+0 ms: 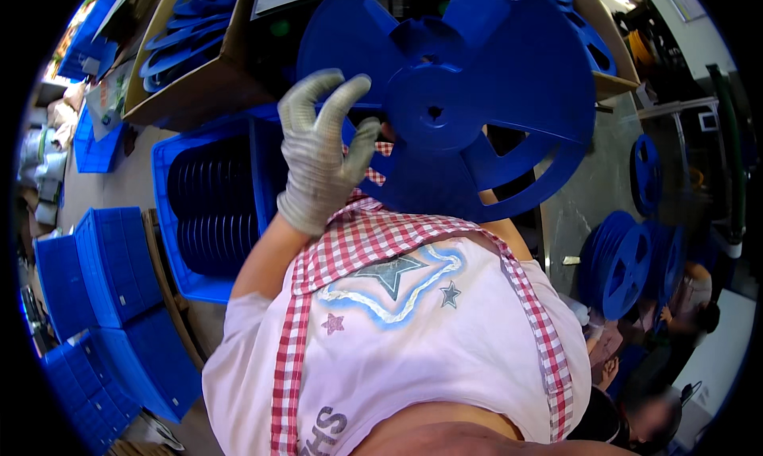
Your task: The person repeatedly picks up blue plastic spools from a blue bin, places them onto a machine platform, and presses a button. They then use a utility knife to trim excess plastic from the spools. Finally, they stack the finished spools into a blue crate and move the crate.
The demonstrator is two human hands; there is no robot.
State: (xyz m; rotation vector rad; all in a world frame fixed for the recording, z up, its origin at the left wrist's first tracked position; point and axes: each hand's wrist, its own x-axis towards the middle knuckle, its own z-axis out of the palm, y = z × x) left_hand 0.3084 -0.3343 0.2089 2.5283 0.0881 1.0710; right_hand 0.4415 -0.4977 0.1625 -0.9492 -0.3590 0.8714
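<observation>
A large blue plastic reel point(433, 110), with a round hub and cut-out windows, is tilted up before my chest. My left hand point(322, 150), in a pale knitted glove, is raised at its left edge with fingers spread and curved, holding nothing. Its thumb is close to the reel's rim; I cannot tell whether they touch. Behind the reel rises my right forearm point(509, 225), and my right hand there supports it, mostly hidden by the disc. A bit of bare skin shows by the hub, beside my left thumb.
A blue crate point(163, 209) of upright dark discs stands at left. Cardboard boxes point(183, 90) of blue reel parts lie beyond, on both sides. Stacked blue bins point(119, 257) are at far left. At right, more blue reels point(624, 273) stand near another person point(691, 297).
</observation>
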